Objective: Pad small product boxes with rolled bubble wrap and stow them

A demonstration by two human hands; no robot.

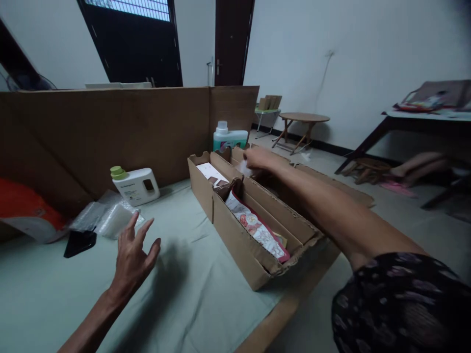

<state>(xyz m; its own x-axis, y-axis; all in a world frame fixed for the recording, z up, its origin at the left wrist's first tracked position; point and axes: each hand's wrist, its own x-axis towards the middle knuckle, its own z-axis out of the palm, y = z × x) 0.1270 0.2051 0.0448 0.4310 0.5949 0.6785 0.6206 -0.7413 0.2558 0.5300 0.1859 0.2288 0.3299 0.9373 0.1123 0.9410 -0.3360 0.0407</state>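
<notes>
My left hand (134, 251) hovers over the pale green cloth with its fingers spread and nothing in it. My right hand (259, 159) reaches across to the far compartments of a cardboard box (235, 245), its fingers closed on a clear plastic piece (243, 168), blurred and partly hidden. In the near compartment lies a red-edged printed packet (255, 223). A white card-like item (212, 174) fills part of the compartment behind it. Near my left hand rest bubble-wrap pouches (116, 218), a black flat object (80, 243) and a white bottle with a green cap (136, 186).
Behind the box stands a teal bottle (230, 138). A tall cardboard panel (147, 127) borders the back, and an orange-and-white bag (29, 211) sits at the left. Across the floor are a round wooden table (304, 117) and a dark table with another person's legs (419, 166) beside it.
</notes>
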